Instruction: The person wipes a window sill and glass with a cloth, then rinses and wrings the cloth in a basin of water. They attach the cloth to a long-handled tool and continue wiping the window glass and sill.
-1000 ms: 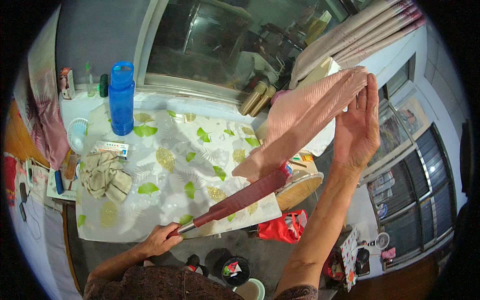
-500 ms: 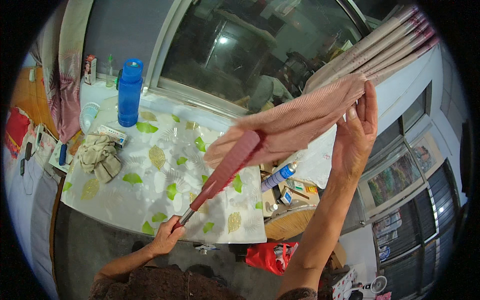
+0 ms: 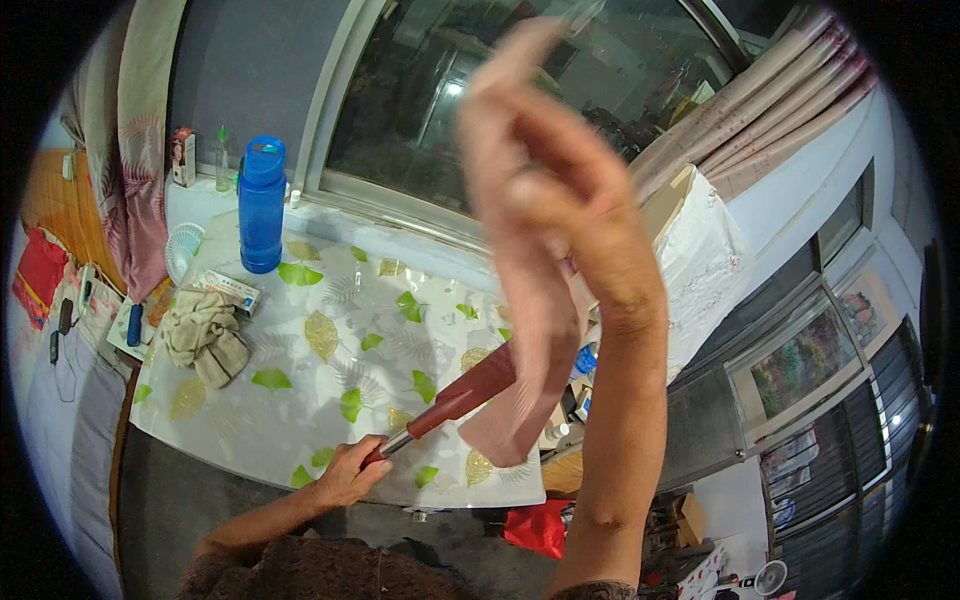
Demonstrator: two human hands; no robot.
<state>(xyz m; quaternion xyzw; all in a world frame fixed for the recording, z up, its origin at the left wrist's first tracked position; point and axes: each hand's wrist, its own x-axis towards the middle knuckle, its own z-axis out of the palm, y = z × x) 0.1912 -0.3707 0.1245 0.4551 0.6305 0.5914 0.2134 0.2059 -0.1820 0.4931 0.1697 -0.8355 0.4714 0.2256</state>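
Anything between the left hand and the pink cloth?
Only the dark red brush in the left hand: its head reaches up to the pink cloth, where the far end is hidden behind the fabric. Nothing else visible stands between.

Pink cloth, maroon brush, blue bottle, white tablecloth (green and gold leaf pattern)

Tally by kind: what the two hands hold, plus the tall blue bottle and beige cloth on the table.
Cloth: 2 (pink cloth in the right hand, beige cloth on the table)
Brush: 1, in the left hand
Bottle: 1
Total: 4
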